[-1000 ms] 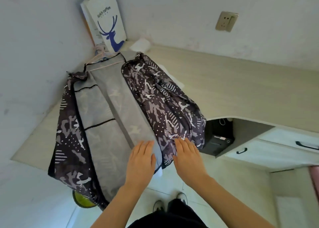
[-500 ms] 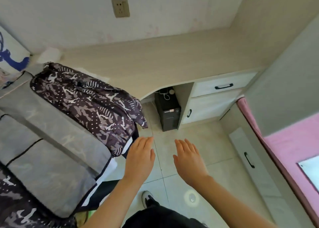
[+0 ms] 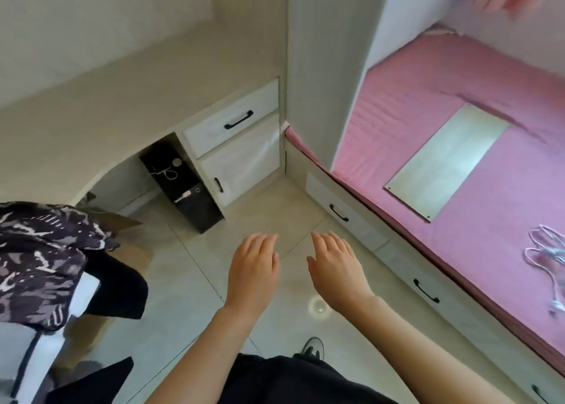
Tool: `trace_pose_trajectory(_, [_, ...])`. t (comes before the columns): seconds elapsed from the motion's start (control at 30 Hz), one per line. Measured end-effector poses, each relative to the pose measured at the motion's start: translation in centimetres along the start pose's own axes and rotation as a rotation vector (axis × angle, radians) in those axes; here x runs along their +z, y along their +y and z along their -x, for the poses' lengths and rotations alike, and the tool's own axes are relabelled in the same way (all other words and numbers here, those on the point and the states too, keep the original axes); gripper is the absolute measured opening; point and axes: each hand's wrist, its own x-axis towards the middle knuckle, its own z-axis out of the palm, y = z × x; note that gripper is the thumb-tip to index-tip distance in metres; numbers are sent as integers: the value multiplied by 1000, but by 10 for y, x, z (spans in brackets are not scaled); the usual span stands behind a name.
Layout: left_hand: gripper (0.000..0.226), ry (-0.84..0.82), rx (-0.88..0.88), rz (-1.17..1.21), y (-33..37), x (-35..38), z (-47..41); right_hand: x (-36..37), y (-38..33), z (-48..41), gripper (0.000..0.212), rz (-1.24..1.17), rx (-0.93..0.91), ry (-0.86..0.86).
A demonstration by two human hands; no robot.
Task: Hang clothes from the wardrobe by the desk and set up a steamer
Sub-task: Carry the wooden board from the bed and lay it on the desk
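While both hands [image 3: 292,269] hover flat, empty over floor [image 3: 189,281], jacket [image 3: 39,260] at left edge.

Bare floor [image 3: 269,207] ahead passable; patterned garment [image 3: 39,250] blocks left; bed [image 3: 504,207] bounds right; drawers [image 3: 232,125], probably computer tower [image 3: 189,201], beyond.

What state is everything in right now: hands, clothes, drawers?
Left hand, open, holding nothing.
Right hand, open, holding nothing.
Camouflage jacket, draped at the left, clear of both hands.
Desk drawer, closed.
Cupboard door, closed.
Bed drawers, closed.
White cable, lying loose on the pink bed.
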Motion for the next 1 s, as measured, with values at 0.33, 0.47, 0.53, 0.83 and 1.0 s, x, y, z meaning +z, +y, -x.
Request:
trace_pose_trajectory(0.33, [35,-88,262,62,136,62,-55,-32,145,44,54,-63,330,57])
trace_pose_trajectory(0.47, [34,-106,328,77,163,79,-89,-39,184,36,52,-74,421,76])
trace_pose_trajectory(0.53, [35,-117,357,81,174,87,-108,-43,202,28,52,-66,455,87])
trace_pose_trajectory(0.83, [34,-178,441,117,225,118,-225,-73,285,-39,38,-39,584,190])
trace_pose_trajectory(1.0, [30,-200,512,91,250,132,-297,-88,325,-81,36,-77,652,222])
